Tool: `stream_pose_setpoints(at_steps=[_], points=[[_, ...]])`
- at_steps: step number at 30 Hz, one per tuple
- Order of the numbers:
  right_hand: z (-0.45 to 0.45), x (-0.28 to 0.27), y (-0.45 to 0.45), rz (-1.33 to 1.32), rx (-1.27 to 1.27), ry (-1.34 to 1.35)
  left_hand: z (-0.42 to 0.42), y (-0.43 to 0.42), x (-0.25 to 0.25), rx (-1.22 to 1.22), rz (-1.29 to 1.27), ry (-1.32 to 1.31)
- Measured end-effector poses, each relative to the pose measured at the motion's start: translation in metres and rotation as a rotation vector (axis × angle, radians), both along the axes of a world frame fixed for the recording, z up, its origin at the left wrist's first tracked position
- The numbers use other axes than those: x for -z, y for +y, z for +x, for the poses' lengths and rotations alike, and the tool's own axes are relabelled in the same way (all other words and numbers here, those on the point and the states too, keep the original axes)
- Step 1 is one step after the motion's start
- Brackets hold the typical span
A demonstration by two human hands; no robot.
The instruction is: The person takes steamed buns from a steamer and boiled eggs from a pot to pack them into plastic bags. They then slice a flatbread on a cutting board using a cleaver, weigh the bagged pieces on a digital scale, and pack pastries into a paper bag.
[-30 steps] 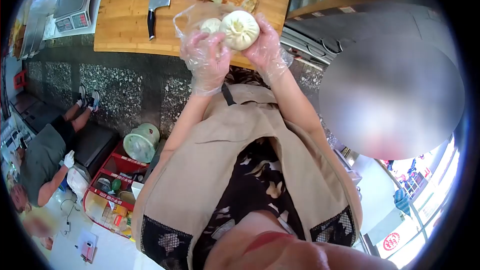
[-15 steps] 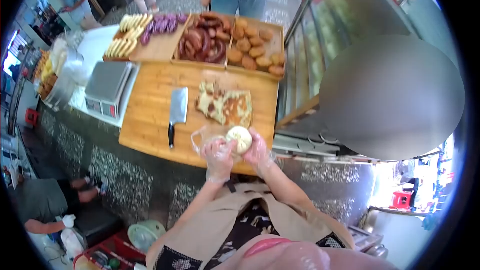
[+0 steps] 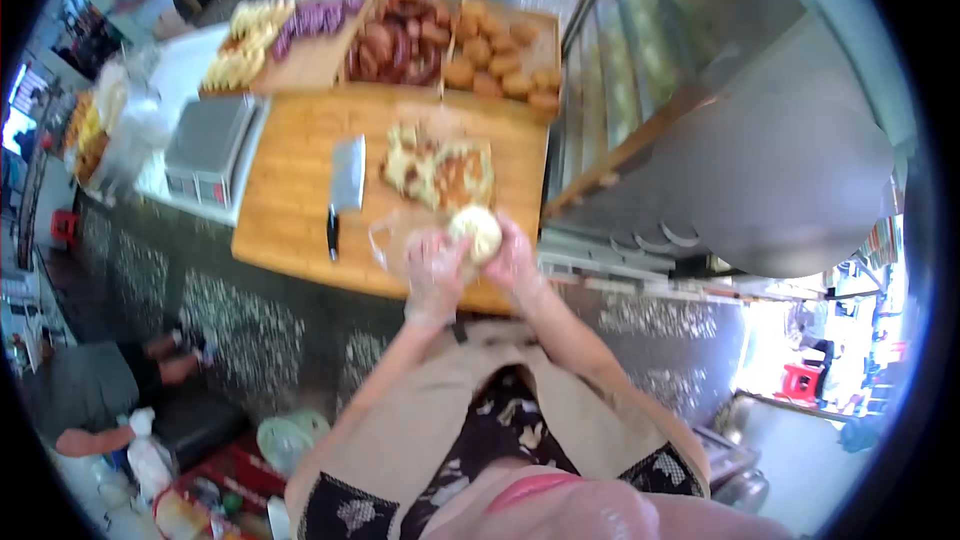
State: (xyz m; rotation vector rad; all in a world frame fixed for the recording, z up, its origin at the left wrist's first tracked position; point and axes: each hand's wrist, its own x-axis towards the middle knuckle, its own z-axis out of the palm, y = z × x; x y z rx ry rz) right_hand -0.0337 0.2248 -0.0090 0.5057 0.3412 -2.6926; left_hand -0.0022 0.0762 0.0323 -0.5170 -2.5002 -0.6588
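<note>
A round, pale steamed bun (image 3: 475, 233) is held between my two gloved hands, just over the near part of the wooden cutting board (image 3: 290, 160). My right hand (image 3: 512, 258) curls around the bun's right side. On its left, my left hand (image 3: 437, 268) is closed on a see-through plastic bag (image 3: 385, 240), with its fingertips against the bun. Just beyond the bun lies a browned flatbread (image 3: 440, 168) with a ragged edge. To the left of that, a cleaver (image 3: 347, 180) rests flat, its black handle towards me.
Trays of sausages (image 3: 400, 45), golden-brown patties (image 3: 500, 55) and sliced pale and purple food (image 3: 315, 25) line the board's far side. A scale (image 3: 210, 140) stands left. A glass-sided cabinet (image 3: 640, 70) rises right. People stand beyond the counter; another person (image 3: 80, 390) is at lower left.
My view has tilted, so the board and trays sit higher in the picture. Both hands keep hold of the bun and bag over the board.
</note>
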Motion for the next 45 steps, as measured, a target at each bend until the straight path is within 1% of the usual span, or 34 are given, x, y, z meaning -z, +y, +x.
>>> stream_pose_setpoints(at_steps=[1, 2, 4, 5, 6, 7, 8, 10, 11, 12, 13, 14, 16, 17, 18, 19, 21, 22, 23, 24, 25, 26, 28, 30, 32, 34, 35, 36, 37, 38, 39, 40, 42, 45], points=[[0.000, 0.002, 0.002, -0.015, -0.012, -0.024, 0.001, 0.003, 0.004, 0.002, -0.007, 0.011], [0.001, 0.007, 0.006, 0.003, -0.019, 0.045, 0.005, 0.003, 0.000, 0.030, 0.026, -0.050], [0.008, 0.014, 0.022, -0.031, -0.086, 0.055, 0.022, 0.000, -0.005, 0.131, 0.085, -0.009], [0.011, -0.003, 0.025, 0.091, -0.010, -0.106, 0.030, -0.004, -0.006, 0.208, 0.126, 0.008], [0.019, -0.019, 0.029, 0.204, 0.048, -0.154, 0.044, -0.010, -0.009, 0.215, 0.086, -0.026], [0.026, -0.027, 0.035, 0.259, 0.073, -0.153, 0.057, -0.021, 0.001, 0.178, 0.128, -0.065], [0.032, -0.016, 0.050, 0.246, 0.083, -0.160, 0.070, -0.033, 0.012, 0.148, 0.167, -0.096], [0.044, -0.017, 0.063, 0.270, 0.134, -0.228, 0.091, -0.053, 0.024, -0.140, 0.129, -0.223], [0.048, -0.019, 0.064, 0.267, 0.128, -0.237, 0.093, -0.059, 0.029, -0.296, 0.245, -0.286], [0.048, -0.025, 0.063, 0.193, 0.106, -0.245, 0.092, -0.063, 0.032, -0.453, 0.362, -0.346], [0.048, -0.028, 0.061, 0.122, 0.084, -0.252, 0.084, -0.067, 0.035, -0.531, 0.396, -0.354], [0.045, -0.026, 0.055, 0.124, 0.081, -0.259, 0.071, -0.071, 0.039, -0.607, 0.432, -0.363], [0.031, -0.016, 0.032, 0.081, -0.066, -0.101, 0.043, -0.075, 0.052, -0.636, 0.453, -0.345], [0.022, -0.028, 0.008, 0.238, -0.100, -0.080, 0.028, -0.073, 0.051, -0.686, 0.449, -0.400], [0.013, -0.024, -0.009, 0.235, -0.153, -0.072, 0.013, -0.072, 0.050, -0.737, 0.446, -0.452], [0.005, -0.016, -0.026, 0.276, -0.185, -0.090, 0.001, -0.075, 0.056, -0.738, 0.449, -0.451], [-0.007, 0.002, -0.051, 0.317, -0.213, -0.110, -0.015, -0.082, 0.064, -0.669, 0.590, -0.933], [-0.010, 0.011, -0.060, 0.331, -0.189, -0.184, -0.010, -0.086, 0.072, -0.668, 0.589, -0.934], [-0.011, 0.019, -0.065, 0.345, -0.163, -0.259, -0.002, -0.090, 0.086, -0.579, 0.743, -0.964], [-0.010, 0.020, -0.063, 0.347, -0.159, -0.261, 0.005, -0.094, 0.097, -0.485, 0.895, -0.990], [-0.006, 0.018, -0.057, 0.352, -0.193, -0.230, 0.016, -0.099, 0.100, -0.417, 0.820, -0.946], [-0.001, 0.016, -0.051, 0.356, -0.224, -0.203, 0.027, -0.099, 0.103, -0.413, 0.818, -0.952], [0.012, 0.004, -0.045, 0.412, -0.226, -0.223, 0.047, -0.092, 0.099, -0.462, 0.778, -0.598], [0.021, -0.006, -0.041, 0.584, -0.178, -0.420, 0.057, -0.093, 0.073, -0.383, 0.422, -0.288], [0.023, 0.003, -0.034, 0.568, -0.131, -0.483, 0.060, -0.085, 0.053, -0.215, 0.265, -0.127], [0.031, 0.015, -0.014, 0.367, -0.176, -0.211, 0.050, -0.083, 0.043, 0.164, 0.196, -0.123], [0.038, 0.012, -0.002, 0.262, -0.203, -0.161, 0.041, -0.073, 0.035, 0.237, 0.274, -0.133], [0.047, 0.001, 0.009, 0.156, -0.230, -0.109, 0.038, -0.066, 0.038, 0.246, 0.275, -0.136], [0.059, 0.000, 0.024, 0.073, -0.248, -0.121, 0.036, -0.060, 0.042, 0.213, 0.275, -0.231], [0.072, -0.002, 0.037, 0.057, -0.208, -0.085, 0.033, -0.054, 0.046, 0.180, 0.274, -0.325], [0.083, -0.012, 0.045, 0.076, -0.164, -0.105, 0.030, -0.048, 0.049, 0.168, 0.186, -0.369], [0.094, -0.020, 0.050, 0.096, -0.119, -0.127, 0.027, -0.039, 0.055, 0.180, 0.185, -0.373], [0.110, -0.026, 0.056, 0.061, -0.069, -0.143, 0.020, -0.022, 0.071, 0.120, -0.229, -0.702], [0.113, -0.024, 0.057, -0.007, -0.017, -0.137, 0.013, -0.008, 0.090, 0.111, -0.291, -0.624]])
